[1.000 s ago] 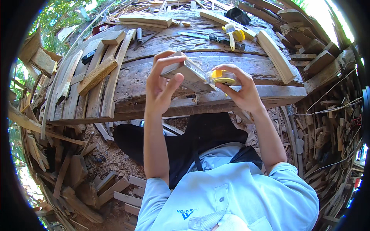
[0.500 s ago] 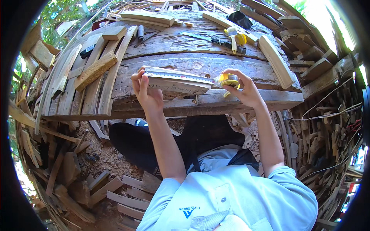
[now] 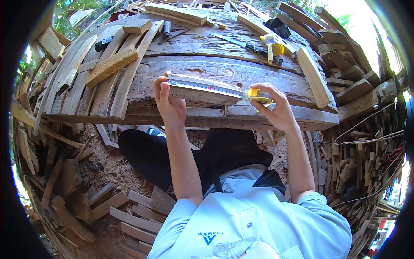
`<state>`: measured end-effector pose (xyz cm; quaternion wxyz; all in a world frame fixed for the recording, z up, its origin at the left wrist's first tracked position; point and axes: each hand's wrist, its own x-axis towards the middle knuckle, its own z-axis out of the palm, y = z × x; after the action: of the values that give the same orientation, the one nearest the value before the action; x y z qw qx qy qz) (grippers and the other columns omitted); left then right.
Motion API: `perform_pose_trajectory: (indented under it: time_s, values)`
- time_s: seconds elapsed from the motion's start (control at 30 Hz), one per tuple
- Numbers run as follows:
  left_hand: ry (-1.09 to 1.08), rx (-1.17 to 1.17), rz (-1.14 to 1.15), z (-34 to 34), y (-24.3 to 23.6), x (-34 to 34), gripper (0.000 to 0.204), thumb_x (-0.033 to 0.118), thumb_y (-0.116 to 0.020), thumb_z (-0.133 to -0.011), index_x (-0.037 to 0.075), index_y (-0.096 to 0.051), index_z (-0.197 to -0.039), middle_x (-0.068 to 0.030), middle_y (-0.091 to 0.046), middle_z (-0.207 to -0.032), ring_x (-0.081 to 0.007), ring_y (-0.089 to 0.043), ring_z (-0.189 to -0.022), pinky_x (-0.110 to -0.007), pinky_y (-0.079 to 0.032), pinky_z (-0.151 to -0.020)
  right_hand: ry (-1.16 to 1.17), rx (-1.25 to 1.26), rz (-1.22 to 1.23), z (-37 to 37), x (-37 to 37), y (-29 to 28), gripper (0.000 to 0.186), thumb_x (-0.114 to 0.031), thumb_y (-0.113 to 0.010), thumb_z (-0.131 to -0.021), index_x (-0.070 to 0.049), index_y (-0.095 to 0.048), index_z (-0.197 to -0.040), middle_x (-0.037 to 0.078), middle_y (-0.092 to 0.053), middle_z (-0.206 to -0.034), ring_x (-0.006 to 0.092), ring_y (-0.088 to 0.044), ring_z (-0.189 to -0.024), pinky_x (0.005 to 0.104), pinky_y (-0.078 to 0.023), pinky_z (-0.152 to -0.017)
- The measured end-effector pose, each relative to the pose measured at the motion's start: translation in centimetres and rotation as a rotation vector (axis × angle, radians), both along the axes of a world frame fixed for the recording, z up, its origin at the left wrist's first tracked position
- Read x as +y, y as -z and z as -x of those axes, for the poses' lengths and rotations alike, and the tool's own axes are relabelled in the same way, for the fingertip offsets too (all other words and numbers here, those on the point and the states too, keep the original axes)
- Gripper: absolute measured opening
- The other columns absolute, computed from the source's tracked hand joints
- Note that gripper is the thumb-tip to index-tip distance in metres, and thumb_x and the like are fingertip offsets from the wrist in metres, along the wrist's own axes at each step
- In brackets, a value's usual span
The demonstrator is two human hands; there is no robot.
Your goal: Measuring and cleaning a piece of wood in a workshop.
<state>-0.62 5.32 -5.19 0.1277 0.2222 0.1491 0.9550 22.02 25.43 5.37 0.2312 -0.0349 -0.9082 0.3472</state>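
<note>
My left hand [image 3: 172,107] is closed at the left end of a short wooden block [image 3: 202,96], its thumb and fingers pinching the wood and the tip of a tape blade. The white tape blade [image 3: 205,87] stretches along the block's long side, its scale facing up at me. At the other end my right hand [image 3: 278,111] grips the yellow and clear case of the tape measure [image 3: 258,96], fingers on top and thumb below. Handwriting marks the block's near face. Both hands hold the block and tape just above the workbench's front edge.
The weathered plank workbench [image 3: 189,64] carries wood strips [image 3: 133,77] at left, a short offcut [image 3: 111,66], a paintbrush [image 3: 270,47], a handsaw [image 3: 241,44] and a curved wood piece [image 3: 314,77]. Scrap wood [image 3: 358,159] is heaped at right, and more lies on the floor.
The tape blade and block have tilted so the scale faces me more fully. Both hands sit slightly further right in view; the bench has shifted a little too. The grips look unchanged.
</note>
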Motion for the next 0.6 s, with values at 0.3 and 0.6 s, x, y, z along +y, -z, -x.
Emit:
perform_pose_trajectory:
  time_s: [0.3,0.6]
  values:
    - [-0.065,-0.087,0.149,-0.9,-1.6,-0.4,0.029,0.021,-0.070,-0.095,0.008,-0.066,-0.121,-0.0029,-0.061,-0.117,-0.0166,-0.059,-0.115,-0.034,-0.045,-0.102,0.016,0.064,-0.051,-0.4,-0.8,0.1,0.042,-0.002,-0.079,-0.088,-0.008,-0.067,-0.128,0.014,-0.072,-0.116,0.0304,-0.071,-0.109,0.0395,-0.054,-0.096]
    - [-0.114,-0.083,0.175,-0.9,-1.2,-0.3,0.026,0.019,-0.068,-0.096,0.009,-0.065,-0.120,-0.0043,-0.058,-0.128,-0.0169,-0.051,-0.124,-0.036,-0.037,-0.111,0.033,0.049,-0.030,-0.4,-0.5,0.2,0.041,-0.003,-0.078,-0.090,-0.010,-0.066,-0.128,0.012,-0.072,-0.114,0.0293,-0.071,-0.108,0.0395,-0.053,-0.096]
